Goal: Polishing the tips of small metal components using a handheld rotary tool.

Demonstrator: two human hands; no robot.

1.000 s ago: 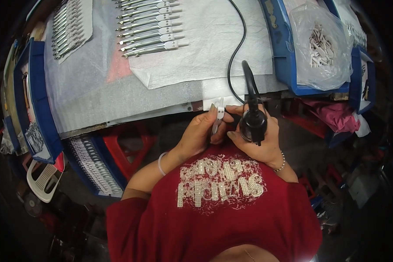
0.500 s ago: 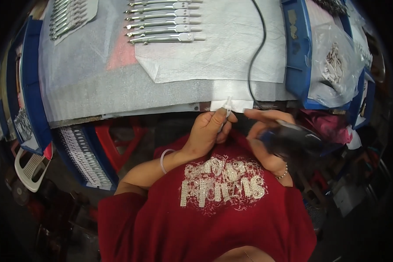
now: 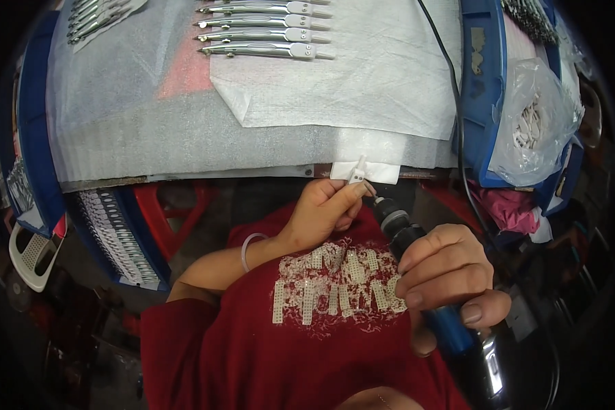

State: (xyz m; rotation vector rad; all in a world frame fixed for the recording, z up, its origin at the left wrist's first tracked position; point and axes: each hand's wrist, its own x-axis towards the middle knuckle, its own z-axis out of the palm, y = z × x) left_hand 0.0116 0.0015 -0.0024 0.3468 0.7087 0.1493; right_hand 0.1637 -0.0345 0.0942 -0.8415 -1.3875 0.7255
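The small white piece (image 3: 357,175) is at the worktop's (image 3: 150,150) near edge, by the white pad (image 3: 386,172), pinched between thumb and fingers of the left hand (image 3: 323,212). The right hand (image 3: 452,265) is wrapped around the driver (image 3: 404,232), whose tip points at the piece from the right, though whether they touch I cannot tell. Beyond the pad, a white cloth (image 3: 335,96) carries a row of metal compasses (image 3: 260,49) on its left, while at right the cord (image 3: 451,75) runs beside a blue bin (image 3: 484,102) holding a clear bag (image 3: 543,96) of small parts.
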